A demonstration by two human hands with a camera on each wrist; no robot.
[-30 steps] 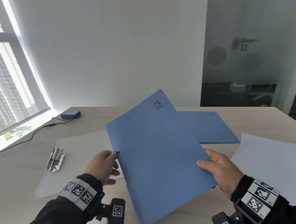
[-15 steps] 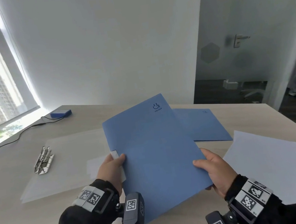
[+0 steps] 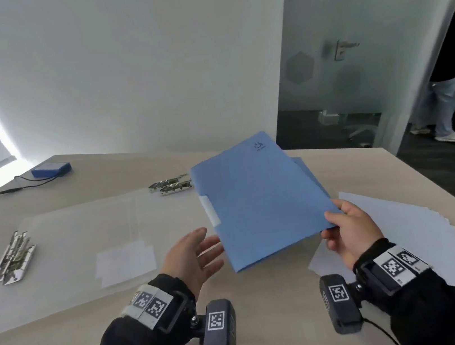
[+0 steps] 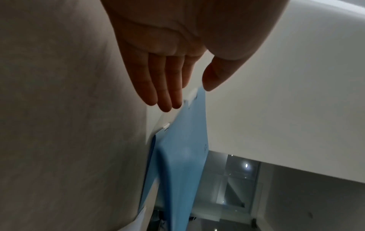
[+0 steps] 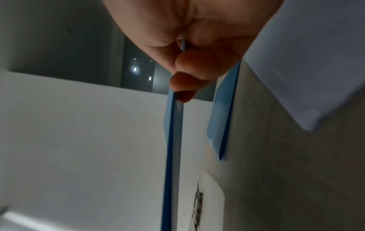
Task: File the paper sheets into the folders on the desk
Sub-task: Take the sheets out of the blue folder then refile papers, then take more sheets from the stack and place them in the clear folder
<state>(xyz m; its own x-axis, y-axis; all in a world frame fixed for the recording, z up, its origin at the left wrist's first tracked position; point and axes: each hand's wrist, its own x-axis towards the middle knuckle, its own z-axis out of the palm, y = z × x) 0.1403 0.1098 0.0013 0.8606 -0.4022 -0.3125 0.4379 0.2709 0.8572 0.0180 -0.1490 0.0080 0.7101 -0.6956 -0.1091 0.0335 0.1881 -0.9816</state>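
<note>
A closed blue folder (image 3: 259, 197) hangs over the desk, a strip of white paper showing at its left edge. My right hand (image 3: 347, 231) pinches its near right corner, thumb on top; the right wrist view shows the fingers (image 5: 189, 75) curled on the folder's edge (image 5: 171, 140). My left hand (image 3: 197, 253) is flat and apart from the folder, just left of its near corner; its fingers (image 4: 164, 87) are straight beside the folder (image 4: 183, 148). A second blue folder (image 3: 309, 172) lies on the desk beneath. A stack of white sheets (image 3: 400, 229) lies at the right.
Clear plastic sleeves (image 3: 83, 241) cover the left of the desk (image 3: 69, 343). Metal clips (image 3: 15, 260) lie at the left, more clips (image 3: 172, 185) further back. A blue box (image 3: 51, 169) with a cable sits at the far left. A person (image 3: 449, 65) stands beyond the doorway.
My left hand has let go of the folder's left edge and spread flat. My right hand has carried the folder forward and to the right, over the second folder.
</note>
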